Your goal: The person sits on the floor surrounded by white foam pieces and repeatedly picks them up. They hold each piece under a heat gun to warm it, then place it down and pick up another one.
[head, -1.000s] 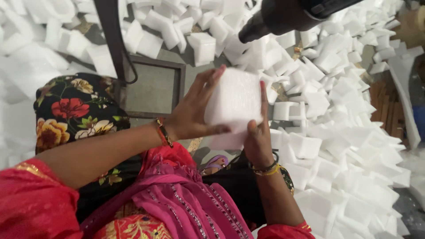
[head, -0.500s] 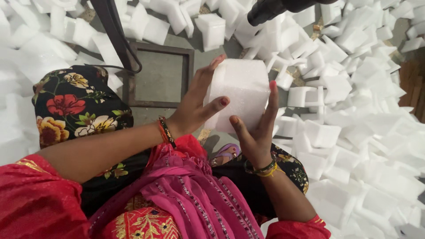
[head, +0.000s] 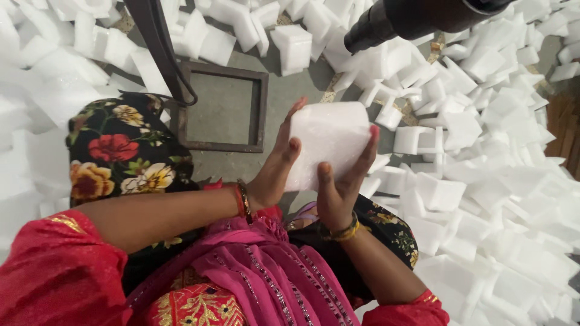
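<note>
At centre frame the person holds a white foam block up between both hands. The left hand cups its left edge, fingers spread along the side with the thumb across the front. The right hand grips the lower right edge from below, fingertips curled over the far side. The block is clear of the floor, above the lap. By the look of it, the step in hand is checking or turning one piece; any further move would need both hands to keep hold, since the foam is light and bulky for the grip.

A square metal frame lies on the grey floor at upper left of centre, with a dark bar slanting over its corner. A black nozzle juts in from the top right. Loose foam pieces are heaped across the right side and the top. No label or sign shows on anything.
</note>
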